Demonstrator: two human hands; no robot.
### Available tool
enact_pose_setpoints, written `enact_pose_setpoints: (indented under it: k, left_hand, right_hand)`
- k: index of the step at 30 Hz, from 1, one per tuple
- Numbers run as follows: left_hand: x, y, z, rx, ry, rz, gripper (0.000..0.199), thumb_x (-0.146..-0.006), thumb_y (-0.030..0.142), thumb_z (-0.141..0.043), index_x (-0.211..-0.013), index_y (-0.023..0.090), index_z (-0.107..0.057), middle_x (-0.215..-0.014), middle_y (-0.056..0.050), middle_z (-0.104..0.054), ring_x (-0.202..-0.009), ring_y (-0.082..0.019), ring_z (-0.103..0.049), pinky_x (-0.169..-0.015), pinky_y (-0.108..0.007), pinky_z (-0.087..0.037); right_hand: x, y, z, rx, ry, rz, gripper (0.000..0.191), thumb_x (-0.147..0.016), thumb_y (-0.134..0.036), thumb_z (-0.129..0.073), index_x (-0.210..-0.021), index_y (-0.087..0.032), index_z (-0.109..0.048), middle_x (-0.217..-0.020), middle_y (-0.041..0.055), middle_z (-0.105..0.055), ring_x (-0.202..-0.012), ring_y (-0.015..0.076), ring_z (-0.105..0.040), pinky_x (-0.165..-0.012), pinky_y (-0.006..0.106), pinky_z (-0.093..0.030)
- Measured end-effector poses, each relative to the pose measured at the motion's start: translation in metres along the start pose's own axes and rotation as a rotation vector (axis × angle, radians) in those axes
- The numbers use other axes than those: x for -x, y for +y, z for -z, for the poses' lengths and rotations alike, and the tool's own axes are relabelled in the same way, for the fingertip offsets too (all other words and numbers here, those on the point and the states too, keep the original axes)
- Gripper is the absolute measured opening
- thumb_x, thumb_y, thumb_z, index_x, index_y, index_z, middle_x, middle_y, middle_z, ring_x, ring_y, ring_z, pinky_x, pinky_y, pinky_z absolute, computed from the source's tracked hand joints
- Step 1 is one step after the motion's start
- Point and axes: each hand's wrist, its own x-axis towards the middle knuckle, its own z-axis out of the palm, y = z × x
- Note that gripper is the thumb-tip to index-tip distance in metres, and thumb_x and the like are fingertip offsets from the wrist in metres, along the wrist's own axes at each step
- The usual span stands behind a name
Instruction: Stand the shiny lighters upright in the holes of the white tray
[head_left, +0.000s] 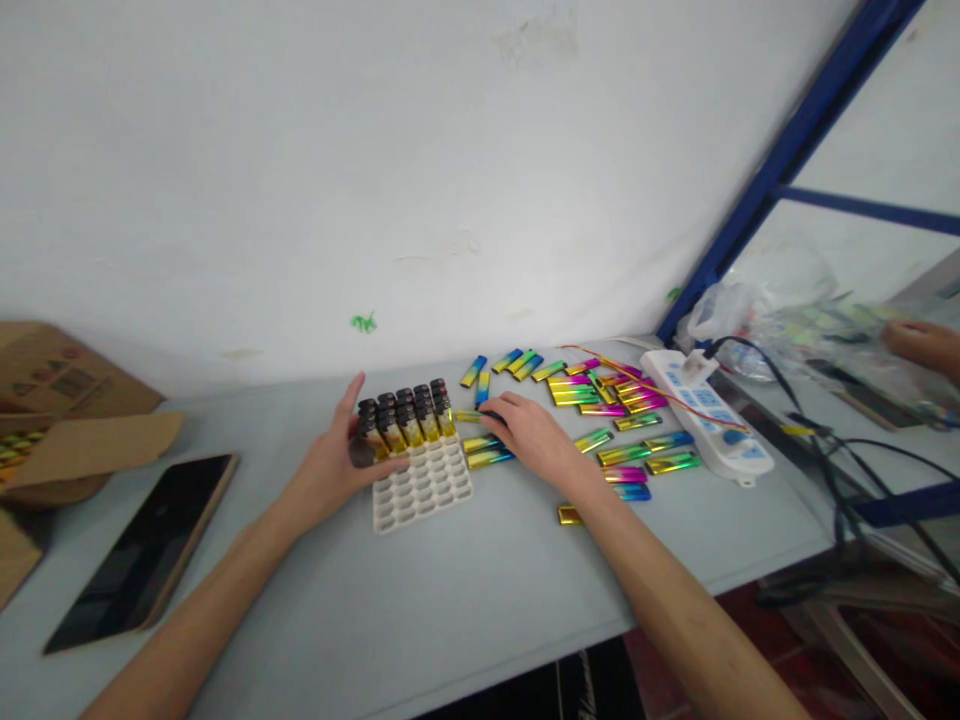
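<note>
From the head view, the step appears to be standing glossy, slim lighters [409,415] upright in the pale, oval-socketed tray [424,485] mid-desk [337,600], filled towards twelve o'clock. The left hand [330,465] has its fingers spread, unclenched, around them; the right hand [536,440] has its fingers pinching a yellowish lighter [469,416] at two o'clock. Next likely calls for aligning it with a vacant socket.

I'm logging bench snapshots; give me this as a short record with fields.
left hand: cupped against black-topped lighters standing in a pale tray
right hand: at a dark-ended piece beside the tray
loose pieces: shiny, multicoloured, scattered on the table
right side: white power strip
left side: dark-screened device, open cardboard box
far right: another person's hand
</note>
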Motion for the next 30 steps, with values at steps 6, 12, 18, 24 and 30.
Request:
enact_pose_setpoints:
  k: [6, 12, 18, 24, 30]
  left_hand:
    - [0.002, -0.004, -0.006, 0.026, -0.051, 0.047, 0.126, -0.072, 0.059, -0.085, -0.167, 0.026, -0.011, -0.135, -0.014, -0.068, -0.120, -0.036, -0.069, -0.104, -0.054, -0.055]
    - [0.006, 0.009, 0.012, -0.036, 0.313, -0.212, 0.083, -0.089, 0.046, -0.074, -0.158, 0.023, -0.035, -0.146, -0.017, -0.055, -0.136, -0.031, -0.055, -0.115, -0.053, -0.047]
    - [0.027, 0.062, 0.008, 0.037, 0.387, -0.381, 0.010, -0.094, 0.026, -0.071, -0.102, 0.022, -0.068, -0.097, -0.004, -0.071, -0.088, -0.017, -0.068, -0.085, -0.032, -0.057]
    - [0.034, 0.073, -0.031, 0.470, -0.080, -0.033, 0.026, -0.091, 0.037, -0.076, -0.109, 0.019, -0.072, -0.092, -0.003, -0.077, -0.079, -0.016, -0.070, -0.076, -0.028, -0.056]
    - [0.036, 0.073, -0.035, 0.932, -0.329, 0.160, 0.042, -0.093, 0.050, -0.069, -0.118, 0.019, -0.056, -0.090, -0.006, -0.075, -0.075, -0.017, -0.071, -0.069, -0.029, -0.057]
  right_hand:
    - [-0.001, 0.000, 0.003, -0.161, 0.208, 0.005, 0.028, -0.110, -0.032, -0.045, -0.116, -0.018, -0.069, -0.108, 0.0104, -0.075, -0.099, 0.0229, -0.069, -0.091, 0.033, -0.050]
    - [-0.002, -0.006, 0.003, -0.450, 0.341, -0.150, 0.030, -0.096, -0.052, -0.067, -0.100, -0.022, -0.067, -0.066, -0.0041, -0.055, -0.058, 0.0146, -0.049, -0.057, 0.027, -0.038]
    - [-0.001, -0.021, -0.006, -0.748, 0.230, -0.191, 0.038, -0.089, -0.057, -0.073, -0.089, -0.020, -0.073, -0.062, -0.0046, -0.048, -0.056, 0.0120, -0.041, -0.051, 0.026, -0.030]
    - [0.005, -0.046, -0.013, -0.874, 0.048, -0.144, 0.044, -0.095, -0.058, -0.065, -0.106, -0.018, -0.080, -0.068, 0.0001, -0.062, -0.055, 0.0124, -0.046, -0.050, 0.026, -0.033]
    - [0.006, -0.053, -0.004, -0.583, 0.135, -0.030, 0.044, -0.107, -0.049, -0.047, -0.115, -0.019, -0.079, -0.081, 0.0036, -0.069, -0.072, 0.0170, -0.060, -0.067, 0.028, -0.044]
